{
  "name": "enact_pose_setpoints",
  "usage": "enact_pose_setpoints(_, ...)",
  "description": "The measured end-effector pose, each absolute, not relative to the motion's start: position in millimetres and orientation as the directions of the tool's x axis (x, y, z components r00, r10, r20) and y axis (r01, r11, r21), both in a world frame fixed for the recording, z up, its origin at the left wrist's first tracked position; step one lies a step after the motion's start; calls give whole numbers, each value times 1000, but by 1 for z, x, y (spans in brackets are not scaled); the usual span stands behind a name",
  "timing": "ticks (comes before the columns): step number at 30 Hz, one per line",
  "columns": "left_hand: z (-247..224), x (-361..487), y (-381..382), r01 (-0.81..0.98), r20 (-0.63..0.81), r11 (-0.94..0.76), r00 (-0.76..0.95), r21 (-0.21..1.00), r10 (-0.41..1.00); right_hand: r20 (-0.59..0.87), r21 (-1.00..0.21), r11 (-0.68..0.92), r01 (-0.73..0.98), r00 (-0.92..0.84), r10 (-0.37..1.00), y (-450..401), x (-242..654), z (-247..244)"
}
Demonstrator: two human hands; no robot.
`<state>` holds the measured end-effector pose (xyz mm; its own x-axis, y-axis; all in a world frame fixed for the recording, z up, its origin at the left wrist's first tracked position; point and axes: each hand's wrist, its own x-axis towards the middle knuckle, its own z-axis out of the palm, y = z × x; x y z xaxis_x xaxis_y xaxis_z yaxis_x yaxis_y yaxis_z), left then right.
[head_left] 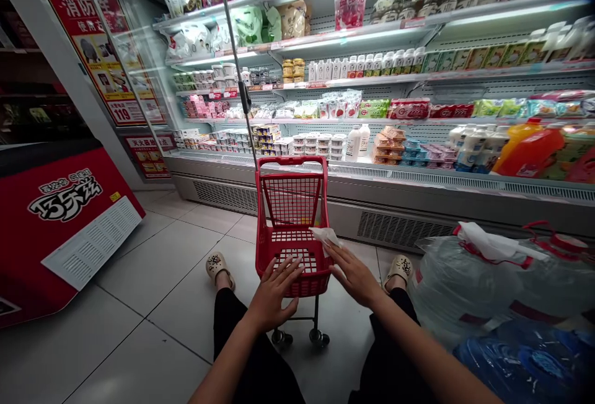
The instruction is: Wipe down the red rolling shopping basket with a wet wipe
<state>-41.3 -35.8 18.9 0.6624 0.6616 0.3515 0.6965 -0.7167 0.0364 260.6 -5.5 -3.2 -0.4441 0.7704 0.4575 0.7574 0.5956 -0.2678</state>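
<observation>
A small red plastic shopping cart (pixel 292 175) stands on the floor between my legs, its basket floor and grid walls showing. My right hand (pixel 354 275) is at the basket's right side, with a crumpled white tissue (pixel 324 237) under its fingertips. The tissue lies against the right rim. Over the near left edge of the basket hovers my left hand (pixel 275 297), palm down, fingers stretched and holding nothing. Whether its fingertips touch the rim, I cannot tell. Two black caster wheels (pixel 318 337) show beneath the cart.
An upright chiller with dairy shelves (pixel 344 75) spans the background, behind a glass door with a dark handle (pixel 244 97). Large clear water bottles (pixel 465 280) and a blue bottle (pixel 525 354) stand close on my right. A red freezer (pixel 60 230) is at left.
</observation>
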Motion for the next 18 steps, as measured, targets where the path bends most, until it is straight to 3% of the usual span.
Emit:
enact_pose_setpoints(7, 20, -38, -35, 691, 340, -719, 660, 76, 670, 444, -175, 660, 730, -540, 715, -68, 250, -4)
enact_pose_setpoints(11, 16, -35, -37, 696, 339, -714, 655, 79, 675, 584, -96, 702, 706, -531, 614, -61, 231, 10)
enact_pose_setpoints(15, 13, -34, -38, 690, 332, -719, 660, 88, 674, 718, -133, 715, 686, -430, 547, -47, 219, 11)
enact_pose_setpoints(18, 11, -34, -38, 686, 346, -722, 658, 93, 669, 681, -197, 715, 671, -431, 592, -44, 218, 5)
